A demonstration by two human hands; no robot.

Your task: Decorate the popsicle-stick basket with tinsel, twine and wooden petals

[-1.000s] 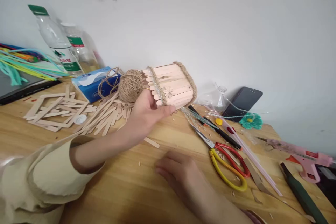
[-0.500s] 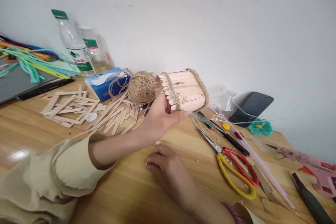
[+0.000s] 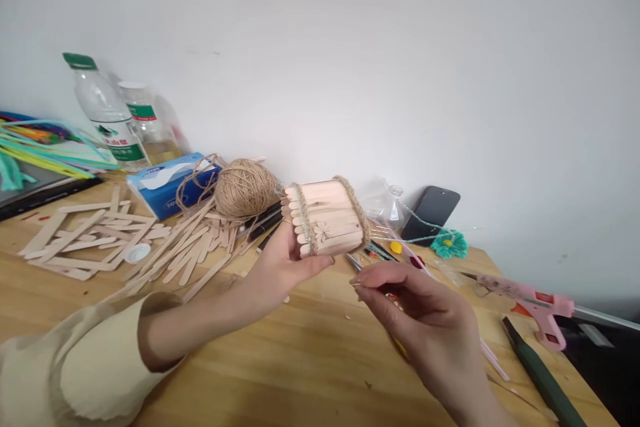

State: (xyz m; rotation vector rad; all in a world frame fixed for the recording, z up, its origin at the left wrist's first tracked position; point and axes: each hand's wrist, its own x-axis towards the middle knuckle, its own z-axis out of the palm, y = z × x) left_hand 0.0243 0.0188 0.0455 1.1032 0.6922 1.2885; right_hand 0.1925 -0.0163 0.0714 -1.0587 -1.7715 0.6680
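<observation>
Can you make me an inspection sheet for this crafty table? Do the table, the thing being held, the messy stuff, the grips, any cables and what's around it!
Surface: wooden table, with small scraps on it.
Things in hand: craft-stick holder, on its side, corded bands at both ends, stick flower on its wall.
Clutter: loose craft sticks, twine ball, blue tissue pack, phone, teal flower, pink glue gun.
Grips: left grip closed on the holder; right grip seems to pinch a tiny pale piece, too small to name.
Cables: nothing seen.
Surroundings: pale wall behind; bottle and jar near it.
</observation>
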